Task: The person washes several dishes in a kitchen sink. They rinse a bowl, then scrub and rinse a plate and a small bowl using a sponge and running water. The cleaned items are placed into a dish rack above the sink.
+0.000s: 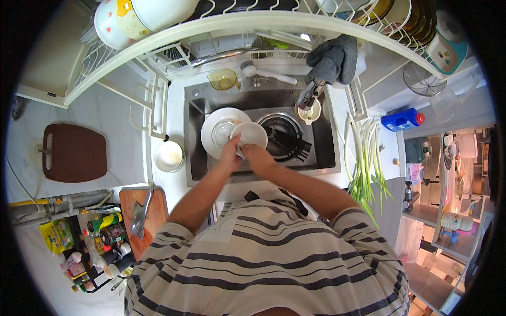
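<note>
My left hand (231, 153) grips the left rim of a white bowl (253, 134) over the sink. At the bowl's near edge is my right hand (255, 156), its fingers curled; whether it holds something small is hidden. Under and left of the bowl, a large white plate (209, 130) lies in the steel sink (322, 158) with a clear glass bowl (222, 133) on it. To the right sit a round pan or lid (278, 120) and a black slotted spatula (302, 148). A small cream strainer (309, 114) is beneath the faucet (309, 94).
Green onions (365, 158) lie right of the sink. A bowl with pale contents (169, 156) stands left. A grey cloth (336, 59) hangs over the faucet. A white dish rack (253, 17) arches overhead. A cleaver (138, 217) rests on a wooden cutting board (156, 205) at lower left.
</note>
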The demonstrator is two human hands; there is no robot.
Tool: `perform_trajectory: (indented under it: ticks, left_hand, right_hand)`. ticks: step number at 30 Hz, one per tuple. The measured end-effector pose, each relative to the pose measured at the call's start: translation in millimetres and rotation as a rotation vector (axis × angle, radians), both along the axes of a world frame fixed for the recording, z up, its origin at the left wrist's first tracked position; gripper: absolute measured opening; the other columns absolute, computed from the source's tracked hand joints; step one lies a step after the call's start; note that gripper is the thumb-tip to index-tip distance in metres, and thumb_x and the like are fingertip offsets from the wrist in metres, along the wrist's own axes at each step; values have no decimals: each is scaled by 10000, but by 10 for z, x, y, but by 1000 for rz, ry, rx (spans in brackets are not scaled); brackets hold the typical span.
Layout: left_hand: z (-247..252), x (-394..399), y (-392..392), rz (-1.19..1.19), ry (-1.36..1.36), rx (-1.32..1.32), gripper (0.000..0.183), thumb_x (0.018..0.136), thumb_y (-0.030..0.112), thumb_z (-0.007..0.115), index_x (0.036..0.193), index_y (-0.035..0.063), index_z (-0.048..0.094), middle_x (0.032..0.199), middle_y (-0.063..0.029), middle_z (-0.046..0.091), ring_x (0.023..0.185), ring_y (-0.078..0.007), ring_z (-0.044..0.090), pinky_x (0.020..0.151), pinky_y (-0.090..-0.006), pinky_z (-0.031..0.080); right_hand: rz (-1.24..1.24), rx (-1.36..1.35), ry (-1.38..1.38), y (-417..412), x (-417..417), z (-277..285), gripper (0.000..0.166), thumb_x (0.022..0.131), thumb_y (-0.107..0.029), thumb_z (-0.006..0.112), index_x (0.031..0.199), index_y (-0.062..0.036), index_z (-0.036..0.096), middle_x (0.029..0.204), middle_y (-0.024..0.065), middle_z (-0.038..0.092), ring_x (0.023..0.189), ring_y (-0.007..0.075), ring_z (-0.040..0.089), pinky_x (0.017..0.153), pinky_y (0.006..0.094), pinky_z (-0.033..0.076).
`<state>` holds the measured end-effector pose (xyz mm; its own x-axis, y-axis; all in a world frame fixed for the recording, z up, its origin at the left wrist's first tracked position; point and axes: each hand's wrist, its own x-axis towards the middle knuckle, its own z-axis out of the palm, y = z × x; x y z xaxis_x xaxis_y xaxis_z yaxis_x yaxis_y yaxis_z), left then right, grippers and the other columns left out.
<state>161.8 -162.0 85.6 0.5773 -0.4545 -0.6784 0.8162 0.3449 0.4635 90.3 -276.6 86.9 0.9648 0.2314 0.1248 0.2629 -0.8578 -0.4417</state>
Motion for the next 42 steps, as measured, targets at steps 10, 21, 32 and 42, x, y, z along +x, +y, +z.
perform_trajectory:
  ticks: [10, 21, 32, 42]
  left_hand:
    - [-177, 101, 198, -77, -19, -89, 381, 899, 186, 482, 1260, 96, 399, 1109, -113, 552, 993, -266, 560, 838, -422, 475]
    - [-10, 113, 141, -130, -49, 22, 400, 908, 248, 488, 1255, 62, 415, 1124, -107, 545, 1061, -265, 533, 916, -413, 437]
    - [81, 59, -31, 92, -124, 64, 388, 907, 148, 484, 1285, 178, 403, 1201, -82, 498, 1040, -241, 520, 866, -401, 450]
    - [3, 104, 57, 31, -618, 286, 228, 939, 195, 455, 1153, 156, 525, 1188, -42, 497, 1085, -163, 473, 918, -290, 383]
  right_hand:
    - [172, -135, 191, -124, 58, 232, 205, 756, -59, 518, 944, -32, 595, 901, 142, 602, 875, 292, 585, 781, 385, 480]
    - [212, -39, 248, -284, 98, -118, 197, 755, -82, 543, 928, -10, 604, 872, 170, 588, 872, 326, 575, 784, 392, 481]
    - [-12, -175, 113, -64, 75, -57, 196, 724, -47, 559, 915, -22, 596, 977, 136, 551, 921, 269, 561, 780, 379, 483]
    - [-375, 526, 51, -299, 29, 199, 439, 641, -71, 673, 1048, 28, 543, 978, 204, 544, 909, 385, 545, 808, 401, 436]
